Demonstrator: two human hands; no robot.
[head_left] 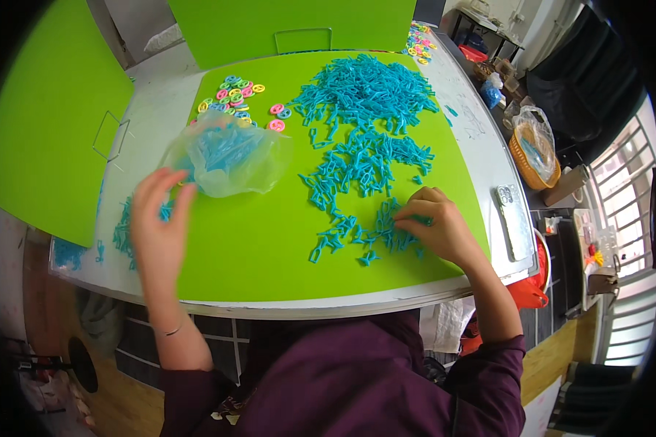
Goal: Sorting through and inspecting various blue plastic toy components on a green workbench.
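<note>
My right hand (pixel 434 222) is closed in a pinch at the near right of the green board (pixel 255 255), over loose teal plastic clip-like pieces (pixel 368 167). A bit of teal shows at its fingertips. My left hand (pixel 160 207) is raised at the board's left edge, slightly blurred, thumb and fingers apart with nothing seen between them. Just beyond it lies a clear plastic bag (pixel 248 164) with teal pieces in it. A large heap of the same pieces (pixel 372 87) covers the far right of the board. Small coloured rings (pixel 233 95) lie behind the bag.
More teal pieces (pixel 124 233) lie on the white table (pixel 135 280) beside my left hand. Green panels with wire handles stand at the left (pixel 44 131) and back (pixel 291 22). A phone (pixel 514 222) lies at the right edge. A wicker basket (pixel 536 156) stands beyond it.
</note>
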